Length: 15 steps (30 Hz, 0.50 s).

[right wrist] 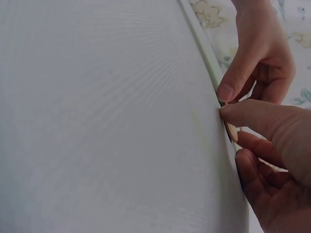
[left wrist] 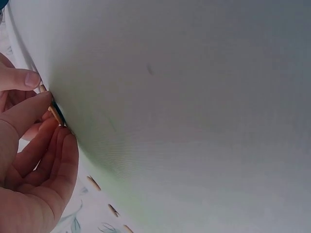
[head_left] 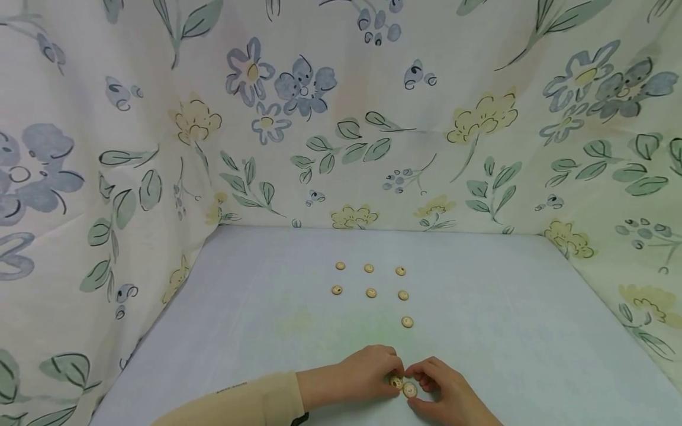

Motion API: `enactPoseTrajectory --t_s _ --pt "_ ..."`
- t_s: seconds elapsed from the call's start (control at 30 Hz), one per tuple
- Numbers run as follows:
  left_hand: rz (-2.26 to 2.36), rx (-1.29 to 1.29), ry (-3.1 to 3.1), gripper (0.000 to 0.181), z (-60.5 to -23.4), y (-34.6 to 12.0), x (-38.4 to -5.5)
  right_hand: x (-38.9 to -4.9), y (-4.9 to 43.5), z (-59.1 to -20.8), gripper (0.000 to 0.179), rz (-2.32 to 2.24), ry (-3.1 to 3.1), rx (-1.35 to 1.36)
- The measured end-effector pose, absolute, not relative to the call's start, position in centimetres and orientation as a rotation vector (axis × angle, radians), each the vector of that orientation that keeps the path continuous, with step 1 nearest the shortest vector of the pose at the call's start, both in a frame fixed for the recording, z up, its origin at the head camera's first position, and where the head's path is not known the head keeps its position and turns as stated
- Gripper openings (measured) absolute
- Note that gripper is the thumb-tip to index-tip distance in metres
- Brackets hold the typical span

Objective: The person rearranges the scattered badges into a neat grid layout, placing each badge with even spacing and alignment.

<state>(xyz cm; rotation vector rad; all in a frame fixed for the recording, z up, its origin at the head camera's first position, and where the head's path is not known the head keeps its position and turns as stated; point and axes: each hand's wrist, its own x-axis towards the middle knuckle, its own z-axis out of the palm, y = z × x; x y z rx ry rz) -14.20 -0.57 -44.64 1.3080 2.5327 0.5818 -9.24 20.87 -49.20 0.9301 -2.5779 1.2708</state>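
Low in the head view, near the front of the table, my two hands meet over two round wooden buttons. My left hand [head_left: 367,373] pinches one wooden button [head_left: 396,383] between thumb and fingers, which partly cover it. Right beside it lies a second button [head_left: 409,389], with the thumb and index finger of my right hand [head_left: 447,390] at its lower and upper edges. The left wrist view shows my left hand [left wrist: 39,170] with a button [left wrist: 56,114] edge-on at its fingertips. In the right wrist view my right hand [right wrist: 277,131] holds a button [right wrist: 232,132] at the table surface.
Farther back on the pale table [head_left: 256,307] are two rows of three wooden buttons, a far row [head_left: 369,268] and a nearer row [head_left: 371,293]. A single button [head_left: 407,322] lies in front of the right-hand column. Floral cloth [head_left: 319,195] hangs behind and at both sides.
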Motion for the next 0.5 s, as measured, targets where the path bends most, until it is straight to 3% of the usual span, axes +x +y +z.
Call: enactPoseTrajectory --t_s 0.5 --pt "0.652 1.287 2.506 0.016 -44.93 -0.67 -14.58 -9.4 20.95 -49.44 0.033 1.253 -2.554 0.96"
